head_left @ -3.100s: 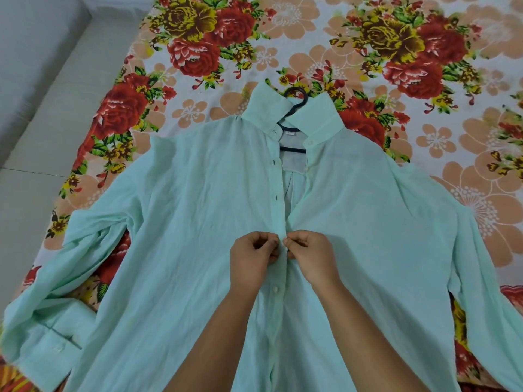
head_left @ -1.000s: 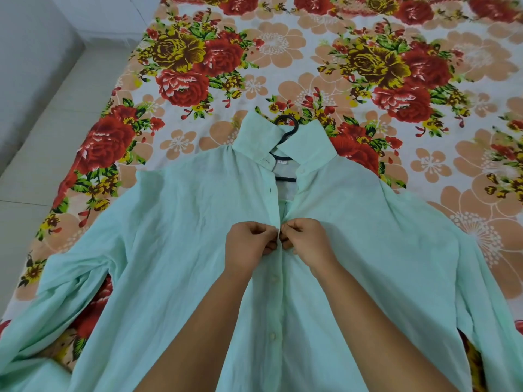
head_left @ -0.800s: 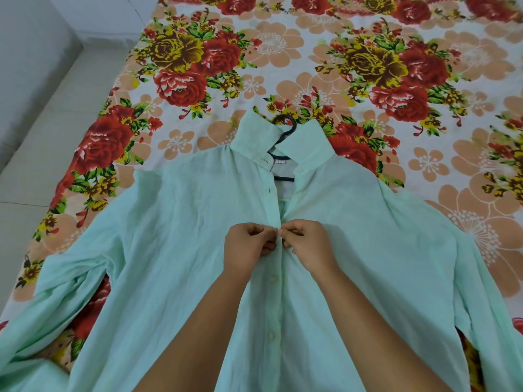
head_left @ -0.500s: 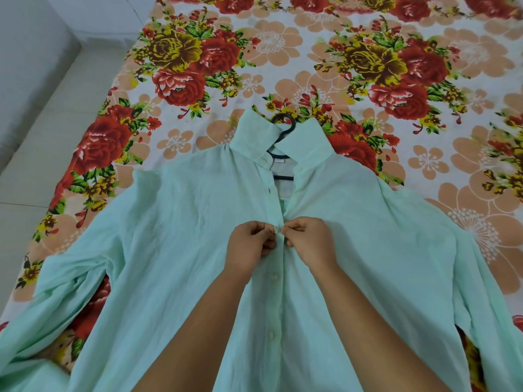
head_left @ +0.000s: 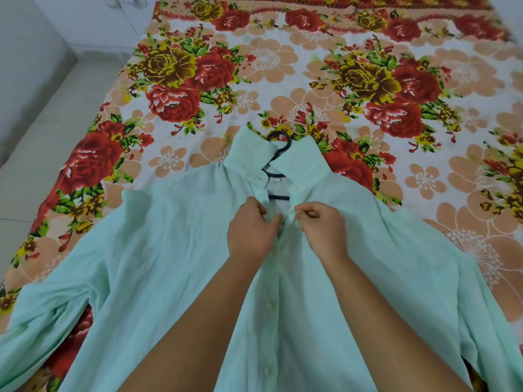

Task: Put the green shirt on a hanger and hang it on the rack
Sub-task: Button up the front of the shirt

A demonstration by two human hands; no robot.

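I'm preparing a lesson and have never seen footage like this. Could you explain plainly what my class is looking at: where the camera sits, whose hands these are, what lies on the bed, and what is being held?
There is no machine here. A person wears a wide-angle camera on the head, looking forward and down, so you see their own two bare arms reaching away from you. A green shirt lies spread face up on a flowered bedsheet. A dark hanger is already inside it; its hook pokes out at the collar. The left hand and right hand each pinch one front edge of the shirt just below the collar, apparently at a button. Buttons lower down look fastened. No rack is in view.
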